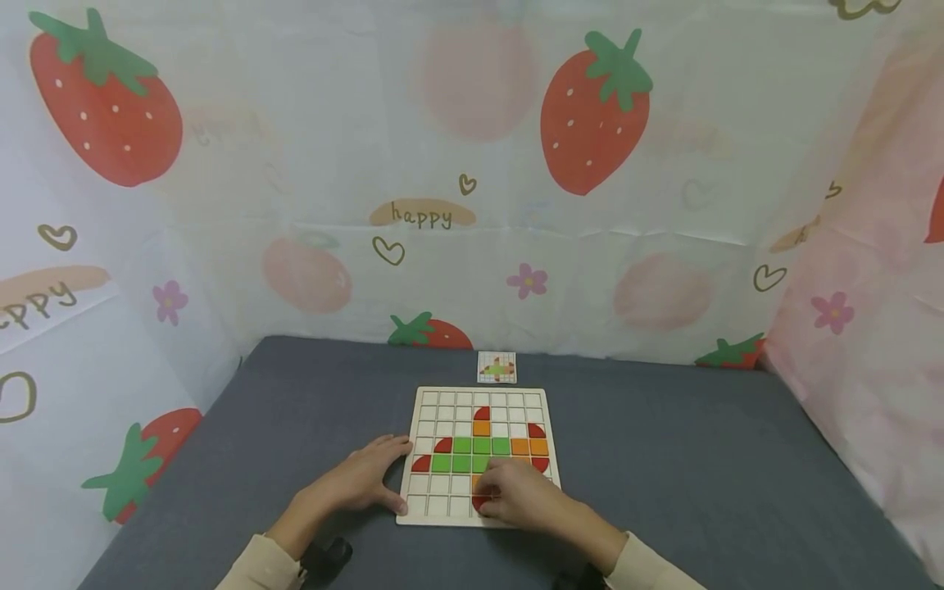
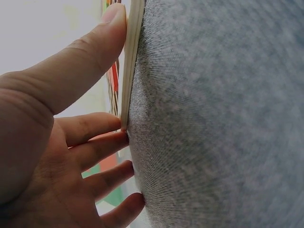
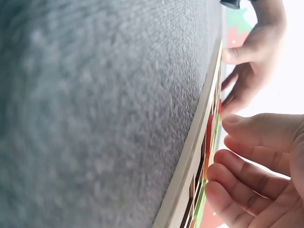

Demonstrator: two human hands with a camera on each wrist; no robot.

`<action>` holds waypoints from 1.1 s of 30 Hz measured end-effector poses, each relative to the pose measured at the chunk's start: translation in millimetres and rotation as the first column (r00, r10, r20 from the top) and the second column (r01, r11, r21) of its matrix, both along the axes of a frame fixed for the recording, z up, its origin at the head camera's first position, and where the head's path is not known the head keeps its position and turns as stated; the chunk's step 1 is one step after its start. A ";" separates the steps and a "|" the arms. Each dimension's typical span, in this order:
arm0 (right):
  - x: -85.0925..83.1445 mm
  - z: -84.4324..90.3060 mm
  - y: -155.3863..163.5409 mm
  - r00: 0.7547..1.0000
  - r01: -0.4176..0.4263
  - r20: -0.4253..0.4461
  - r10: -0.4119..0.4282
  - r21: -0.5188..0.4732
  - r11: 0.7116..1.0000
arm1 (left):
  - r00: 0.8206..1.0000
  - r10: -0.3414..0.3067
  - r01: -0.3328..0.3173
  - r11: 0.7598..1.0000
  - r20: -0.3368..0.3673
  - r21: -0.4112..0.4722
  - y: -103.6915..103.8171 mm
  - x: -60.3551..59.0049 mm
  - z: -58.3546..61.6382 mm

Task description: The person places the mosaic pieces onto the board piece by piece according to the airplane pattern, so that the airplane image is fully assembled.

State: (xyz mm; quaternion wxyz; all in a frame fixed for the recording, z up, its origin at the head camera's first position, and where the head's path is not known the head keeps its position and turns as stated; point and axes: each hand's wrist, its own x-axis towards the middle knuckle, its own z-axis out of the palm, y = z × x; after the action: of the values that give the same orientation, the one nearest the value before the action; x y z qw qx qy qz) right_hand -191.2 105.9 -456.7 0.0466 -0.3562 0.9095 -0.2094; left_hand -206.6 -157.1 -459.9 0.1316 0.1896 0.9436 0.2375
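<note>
Wooden grid board (image 1: pixel 435 508) lies flat, mid-table. Left hand (image 1: pixel 361 479), fingers straight, braces its left edge. Right hand (image 1: pixel 519 492), nearer the tiles, presses curled fingertips on a red tile (image 1: pixel 481 501) in the near row; grip unclear.

Bare table (image 1: pixel 701 475) is seen right of the board (image 1: pixel 483 395); a small card (image 1: pixel 496 367) lies just behind it, curtains beyond.

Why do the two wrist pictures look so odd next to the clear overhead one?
Head view: even light, sharp wooden grid puzzle board. Left wrist view: tipped sideways, left hand huge and soft, background washed out white. Right wrist view: also sideways, grey cloth tabletop blurred, right hand's fingers against bright glare.
</note>
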 end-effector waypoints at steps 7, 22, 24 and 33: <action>-3.8 3.0 4.9 0.994 0.040 0.102 -0.034 -0.056 0.998 | 1.000 -0.012 0.012 1.000 0.018 0.000 -0.4 -0.1 0.4; -12.4 4.5 23.2 0.986 0.049 0.165 -0.024 -0.154 0.987 | 0.997 -0.005 0.005 1.000 0.073 0.005 -2.9 -2.2 0.8; -13.2 4.6 27.0 0.981 0.063 0.194 -0.029 -0.172 0.983 | 0.997 -0.011 0.010 1.000 0.077 0.009 -3.4 -2.7 -0.1; -18.3 6.4 43.0 0.975 0.113 0.212 -0.068 -0.208 0.972 | 0.993 -0.014 0.004 0.996 0.121 0.084 -7.2 -3.0 -2.4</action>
State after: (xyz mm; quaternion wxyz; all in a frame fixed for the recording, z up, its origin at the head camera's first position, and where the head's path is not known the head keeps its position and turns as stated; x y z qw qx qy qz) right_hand -209.6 148.9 -450.3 0.0903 -0.2936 0.8868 -0.3453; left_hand -209.6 -164.3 -462.3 0.1818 0.1846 0.9222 0.2870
